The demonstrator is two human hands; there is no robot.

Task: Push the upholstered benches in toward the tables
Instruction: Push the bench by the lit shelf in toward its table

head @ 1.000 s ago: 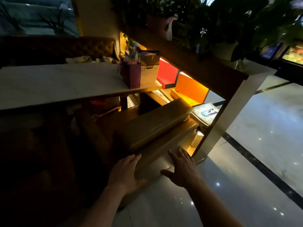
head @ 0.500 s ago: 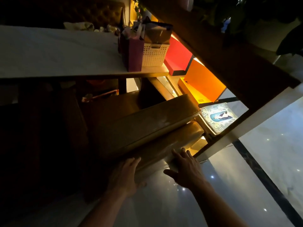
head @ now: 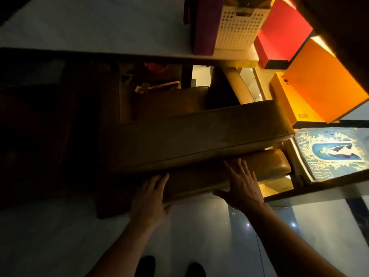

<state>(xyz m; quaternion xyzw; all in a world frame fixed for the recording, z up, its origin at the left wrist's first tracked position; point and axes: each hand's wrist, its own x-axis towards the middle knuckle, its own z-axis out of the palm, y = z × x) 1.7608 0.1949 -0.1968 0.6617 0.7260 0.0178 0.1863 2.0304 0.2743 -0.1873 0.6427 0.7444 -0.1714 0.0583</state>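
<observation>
Both hands, left hand (head: pixel 148 198) and right hand (head: pixel 242 184), lie flat with fingers spread on the near bench's (head: pixel 201 180) backrest, its long axis crosswise, tabletop (head: pixel 95 31) directly ahead.

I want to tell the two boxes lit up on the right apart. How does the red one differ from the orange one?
The red box is red and sits farther away, next to the white perforated basket; the orange box is orange and sits nearer, just above the blue illustrated cover. The red box shows less face than the orange box. Both stand tilted, with dark lower edges, glowing in warm light.
</observation>
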